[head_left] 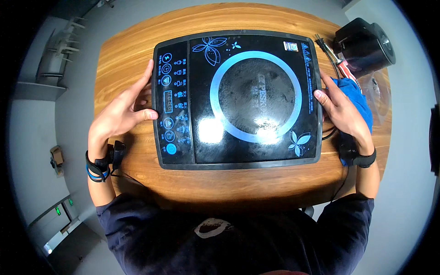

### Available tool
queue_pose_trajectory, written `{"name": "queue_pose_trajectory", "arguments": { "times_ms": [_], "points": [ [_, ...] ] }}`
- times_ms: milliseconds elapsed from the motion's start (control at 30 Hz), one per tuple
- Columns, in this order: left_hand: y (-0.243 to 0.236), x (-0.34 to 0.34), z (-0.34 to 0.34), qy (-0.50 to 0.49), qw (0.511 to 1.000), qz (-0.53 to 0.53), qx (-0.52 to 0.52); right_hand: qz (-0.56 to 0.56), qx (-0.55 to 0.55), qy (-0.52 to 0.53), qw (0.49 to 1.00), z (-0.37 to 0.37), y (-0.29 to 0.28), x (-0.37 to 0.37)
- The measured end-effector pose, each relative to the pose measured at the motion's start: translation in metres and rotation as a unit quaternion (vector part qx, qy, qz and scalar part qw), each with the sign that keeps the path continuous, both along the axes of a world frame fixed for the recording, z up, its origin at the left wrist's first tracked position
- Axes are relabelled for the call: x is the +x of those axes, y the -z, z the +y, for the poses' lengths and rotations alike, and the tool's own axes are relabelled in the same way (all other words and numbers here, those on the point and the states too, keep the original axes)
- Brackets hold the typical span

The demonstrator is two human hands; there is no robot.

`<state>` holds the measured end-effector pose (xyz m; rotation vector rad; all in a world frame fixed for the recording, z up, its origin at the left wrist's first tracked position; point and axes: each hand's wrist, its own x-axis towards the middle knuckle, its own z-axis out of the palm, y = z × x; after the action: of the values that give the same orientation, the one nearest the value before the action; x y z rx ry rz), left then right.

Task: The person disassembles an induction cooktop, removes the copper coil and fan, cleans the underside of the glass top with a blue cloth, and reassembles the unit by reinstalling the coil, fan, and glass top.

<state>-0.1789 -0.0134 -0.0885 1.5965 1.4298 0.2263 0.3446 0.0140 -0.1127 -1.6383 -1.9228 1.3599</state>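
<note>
A black induction cooktop (201,101) fills the middle of the view, turned so that its button panel (173,103) runs down the left side. A blue ring and blue flower prints mark its glossy top. My left hand (120,109) grips the left edge, thumb against the rim and fingers stretched along the side. On the opposite edge, my right hand (341,107) has its thumb over the rim, with its other fingers partly hidden at the side. Whether the cooktop rests on the table or is slightly raised, I cannot tell.
The wooden table (220,188) has curved edges. At its far right lies a black rounded container (357,48), beside a black power plug (320,42) with its cord. A blue cloth (360,98) and a clear plastic bag (380,103) lie by my right hand.
</note>
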Motion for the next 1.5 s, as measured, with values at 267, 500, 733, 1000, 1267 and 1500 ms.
{"name": "queue_pose_trajectory", "arguments": {
  "times_ms": [267, 500, 733, 1000, 1267, 1500],
  "points": [
    [-0.023, 0.01, 0.007, 0.137, 0.952, 0.168, 0.218, 0.018, 0.024, -0.038, 0.999, 0.002, 0.013, 0.021],
    [-0.023, 0.016, -0.002, 0.16, 0.956, 0.173, 0.175, 0.011, -0.022, -0.024, 0.999, -0.023, 0.002, 0.02],
    [-0.013, 0.024, 0.002, 0.162, 0.932, 0.276, 0.169, 0.012, 0.161, -0.032, 0.986, 0.018, 0.034, 0.015],
    [-0.021, 0.003, 0.004, 0.145, 0.931, 0.278, 0.187, -0.025, 0.227, -0.157, 0.961, 0.006, 0.007, 0.009],
    [-0.009, 0.012, 0.039, 0.132, 0.924, 0.23, 0.275, -0.105, 0.227, -0.203, 0.947, -0.019, 0.005, 0.003],
    [-0.01, 0.015, 0.045, 0.128, 0.947, 0.205, 0.21, -0.167, 0.276, -0.307, 0.895, -0.019, -0.019, 0.01]
  ]
}}
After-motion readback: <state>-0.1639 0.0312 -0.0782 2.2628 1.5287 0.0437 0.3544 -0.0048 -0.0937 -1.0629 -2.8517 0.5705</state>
